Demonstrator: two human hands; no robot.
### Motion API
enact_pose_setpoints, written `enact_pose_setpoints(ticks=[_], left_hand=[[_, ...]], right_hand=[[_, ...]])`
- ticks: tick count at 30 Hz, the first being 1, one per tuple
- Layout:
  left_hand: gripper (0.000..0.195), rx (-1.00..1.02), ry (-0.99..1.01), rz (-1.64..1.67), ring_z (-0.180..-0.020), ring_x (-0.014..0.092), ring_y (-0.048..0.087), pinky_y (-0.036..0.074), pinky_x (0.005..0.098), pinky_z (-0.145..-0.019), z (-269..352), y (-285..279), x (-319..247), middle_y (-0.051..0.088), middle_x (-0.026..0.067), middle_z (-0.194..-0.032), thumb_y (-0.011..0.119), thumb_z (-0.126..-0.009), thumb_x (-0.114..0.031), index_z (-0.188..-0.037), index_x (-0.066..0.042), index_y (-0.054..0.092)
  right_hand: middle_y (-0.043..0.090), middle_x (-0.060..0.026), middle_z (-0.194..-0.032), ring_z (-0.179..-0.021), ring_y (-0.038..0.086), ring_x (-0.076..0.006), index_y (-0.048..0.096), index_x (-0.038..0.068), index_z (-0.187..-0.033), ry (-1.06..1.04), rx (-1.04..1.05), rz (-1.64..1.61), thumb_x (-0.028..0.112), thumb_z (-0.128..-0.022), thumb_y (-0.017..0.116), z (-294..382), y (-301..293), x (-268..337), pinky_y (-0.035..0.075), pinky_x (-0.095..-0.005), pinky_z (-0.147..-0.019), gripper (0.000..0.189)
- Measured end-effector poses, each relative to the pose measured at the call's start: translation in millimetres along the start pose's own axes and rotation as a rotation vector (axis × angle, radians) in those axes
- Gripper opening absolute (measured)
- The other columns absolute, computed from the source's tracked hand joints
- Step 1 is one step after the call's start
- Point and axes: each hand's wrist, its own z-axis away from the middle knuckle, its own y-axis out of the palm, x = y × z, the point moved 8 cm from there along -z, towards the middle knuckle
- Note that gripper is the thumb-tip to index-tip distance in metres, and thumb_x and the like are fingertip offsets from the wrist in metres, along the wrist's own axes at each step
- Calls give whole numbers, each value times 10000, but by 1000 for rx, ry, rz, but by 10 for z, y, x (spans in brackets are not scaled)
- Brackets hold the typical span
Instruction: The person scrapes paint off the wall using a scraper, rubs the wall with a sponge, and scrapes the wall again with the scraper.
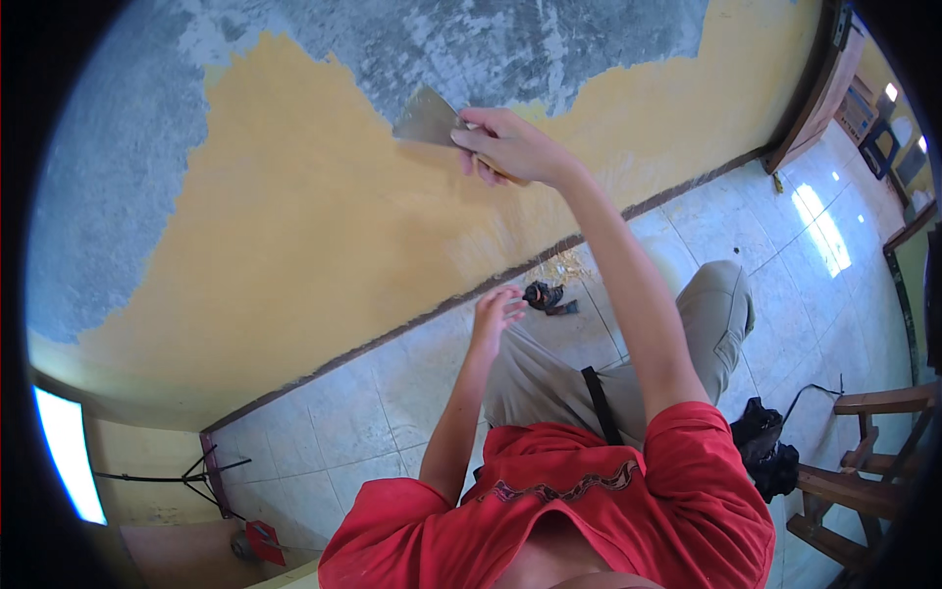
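My right hand grips a scraper with a broad metal blade; its handle is mostly hidden in my fingers. The blade's edge lies at the border between yellow paint and bare grey plaster on the wall. Whether it touches the wall I cannot tell. Lower down, my left hand hangs near my knee with its fingers apart and nothing in it. Beyond those fingers a dark crumpled object rests on the tiles, beside pale paint flakes along the wall's foot.
Behind me at the right are wooden trestles and a black bag or cloth. A black tripod-like stand is at the lower left. A wooden door stands at the upper right, past the tiled floor.
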Motion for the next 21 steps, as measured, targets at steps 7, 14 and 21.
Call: enact_pose_setpoints(ticks=[7, 14, 21], left_hand=[[304, 167, -14, -113, -962, 193, 659, 544, 312, -785, -137, 128, 270, 656, 97, -1105, 518, -982, -255, -1142, -15, 614], [241, -53, 20, -219, -802, 127, 657, 519, 226, -647, -325, -509, 1125, 676, 65, -981, 530, -984, -207, -1092, -22, 640], [178, -60, 211, -445, -697, 107, 645, 512, 227, -616, -310, -387, 1018, 685, 63, -890, 555, -953, -130, -1045, -10, 648]], right_hand=[[505, -26, -550, -453, 512, -125, 557, 55, -709, 659, -309, -90, 311, -984, 521, 1260, -206, -3068, 401, -302, -409, 377], [506, -26, -518, -410, 478, -118, 541, 26, -708, 108, -112, 57, 281, -995, 503, 182, -308, -1041, 382, -283, -431, 386], [490, -20, -501, -419, 475, -100, 537, 34, -684, 271, -316, 252, 333, -971, 546, 224, -268, -1722, 360, -288, -415, 414]])
